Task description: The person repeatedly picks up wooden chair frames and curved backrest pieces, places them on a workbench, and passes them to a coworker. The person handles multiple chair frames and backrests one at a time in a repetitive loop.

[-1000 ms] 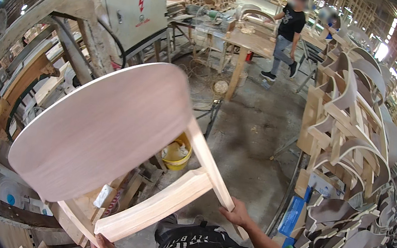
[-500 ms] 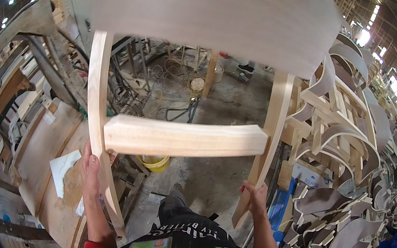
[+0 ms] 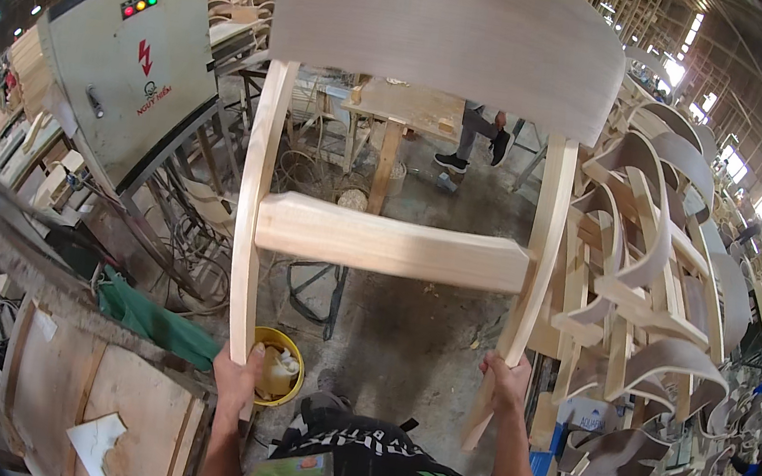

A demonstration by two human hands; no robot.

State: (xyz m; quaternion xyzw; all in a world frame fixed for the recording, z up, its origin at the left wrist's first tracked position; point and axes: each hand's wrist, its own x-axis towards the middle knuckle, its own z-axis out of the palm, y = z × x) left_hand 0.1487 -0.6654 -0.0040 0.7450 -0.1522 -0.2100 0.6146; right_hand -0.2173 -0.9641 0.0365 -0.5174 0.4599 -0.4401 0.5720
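Chair frame (image 3: 390, 242) is held out in front: left hand (image 3: 235, 378) closed around its left post (image 3: 253, 212), right hand (image 3: 506, 382) closed around its right post (image 3: 550, 212). Curved backrest (image 3: 446, 35) lies at the frame's far end. Yellow bucket (image 3: 275, 333) below, near left hand. Curved wooden pieces (image 3: 689, 163) stacked at right. Beyond, grey cabinet (image 3: 122, 50) at left; wooden desk (image 3: 418, 106) visible between the posts.

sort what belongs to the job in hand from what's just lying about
In hand:
pale wooden chair frame with curved brownish back panel
left hand and right hand, gripping it

Lying about:
round yellow bucket
crumpled green cloth
flat white jagged piece
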